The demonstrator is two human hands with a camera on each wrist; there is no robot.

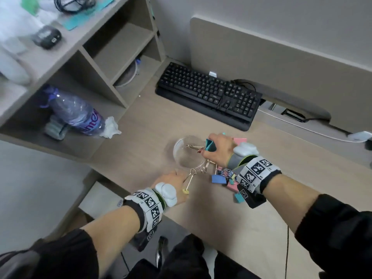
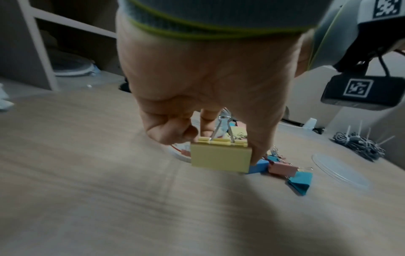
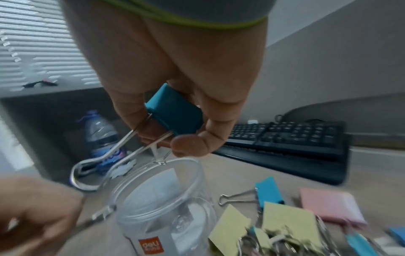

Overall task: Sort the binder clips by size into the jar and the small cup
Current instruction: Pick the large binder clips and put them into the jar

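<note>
A clear plastic jar (image 1: 188, 153) (image 3: 162, 199) stands open on the desk. Just above its right rim, my right hand (image 1: 209, 150) (image 3: 175, 138) grips a large teal binder clip (image 1: 210, 145) (image 3: 175, 112), whose wire handles reach over the jar's mouth. In front of the jar, near the desk's front edge, my left hand (image 1: 181, 178) (image 2: 219, 138) holds a yellow binder clip (image 1: 186, 191) (image 2: 220, 156) with its body hanging down. Under my right wrist lies a pile of loose clips (image 1: 223, 176) (image 3: 274, 225) (image 2: 282, 166) in yellow, blue and pink. I cannot make out the small cup.
A black keyboard (image 1: 209, 95) lies at the back of the desk. The shelf unit on the left holds a water bottle (image 1: 74, 111), with a crumpled tissue (image 1: 110, 127) beside it. A clear lid (image 2: 339, 169) lies flat right of the pile.
</note>
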